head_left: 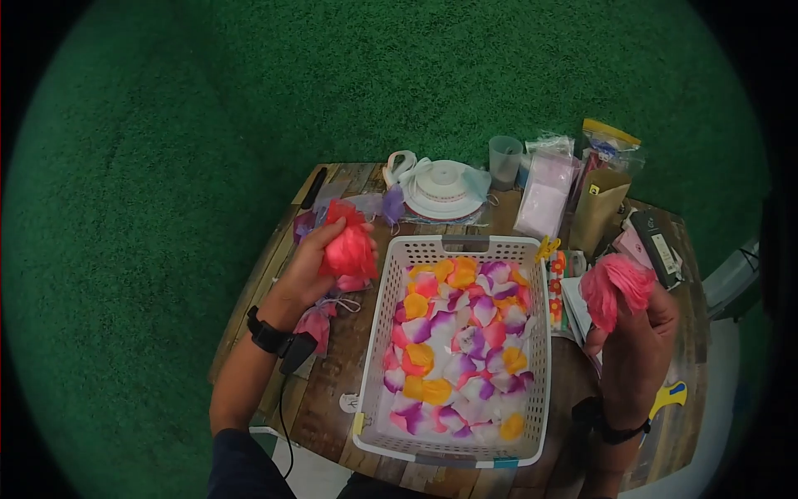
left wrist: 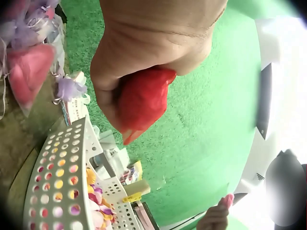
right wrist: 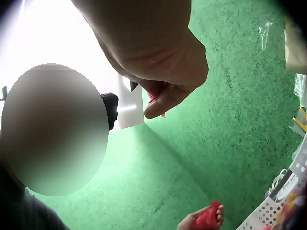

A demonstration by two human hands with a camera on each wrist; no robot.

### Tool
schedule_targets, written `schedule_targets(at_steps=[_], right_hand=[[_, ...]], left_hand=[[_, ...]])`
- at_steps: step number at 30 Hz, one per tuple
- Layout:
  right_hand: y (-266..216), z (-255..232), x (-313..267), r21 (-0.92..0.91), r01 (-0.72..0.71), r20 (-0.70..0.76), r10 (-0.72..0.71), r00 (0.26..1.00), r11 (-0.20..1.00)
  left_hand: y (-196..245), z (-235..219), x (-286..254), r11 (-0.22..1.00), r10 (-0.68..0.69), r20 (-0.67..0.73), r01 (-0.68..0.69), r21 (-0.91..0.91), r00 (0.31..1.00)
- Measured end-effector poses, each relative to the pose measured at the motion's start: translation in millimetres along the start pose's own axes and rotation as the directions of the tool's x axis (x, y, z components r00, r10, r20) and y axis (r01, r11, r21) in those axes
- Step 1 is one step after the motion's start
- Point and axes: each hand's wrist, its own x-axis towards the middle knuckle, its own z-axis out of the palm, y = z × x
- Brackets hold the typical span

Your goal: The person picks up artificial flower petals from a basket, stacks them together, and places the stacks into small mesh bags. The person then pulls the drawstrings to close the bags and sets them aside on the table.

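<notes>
Nearest, a dark sleeve (head_left: 249, 466) leads to the left hand (head_left: 304, 270), raised beside the basket's left wall with its thumb up against a red petal bunch (head_left: 349, 249); the left wrist view adds the fingers curled round it, which the head view partly hides. The right hand (head_left: 640, 345) is raised to the right of the basket, its forearm upright, gripping a pink petal bunch (head_left: 615, 287) that stands above the fingers. In the right wrist view that hand covers nearly all of the pink bunch, leaving slivers, so the exact finger grip is hard to make out. Between the hands, the white basket (head_left: 372, 349) sits on the wooden table (head_left: 324, 407), its inside strewn with purple, orange and pink petals (head_left: 461, 341); only the head view shows this spread fully. Farther back are a white reel (head_left: 445, 187), a clear cup (head_left: 504, 162) and a brown paper bag (head_left: 600, 212), then green turf (head_left: 332, 83).
</notes>
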Motion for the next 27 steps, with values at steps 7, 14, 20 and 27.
schedule_targets(at_steps=[7, 14, 20, 27], right_hand=[[-7, 0, -6, -0.032, 0.019, 0.062, -0.017, 0.998, 0.999], [-8, 2, -9, -0.098, 0.021, 0.348, 0.015, 0.937, 0.995], [-2, -2, -3, -0.132, -0.032, 0.407, 0.084, 0.909, 0.991], [9, -9, -1, -0.098, 0.113, 0.646, -0.023, 0.763, 0.989]], left_hand=[[5, 31, -51, 0.985, 0.051, -0.078, -0.038, 0.167, 0.996], [-4, 86, -77, 0.951, -0.031, 0.194, -0.031, 0.309, 0.98], [-5, 151, -80, 0.864, -0.282, 0.457, 0.017, 0.503, 0.843], [-12, 161, -70, 0.787, -0.422, 0.458, 0.065, 0.613, 0.782]])
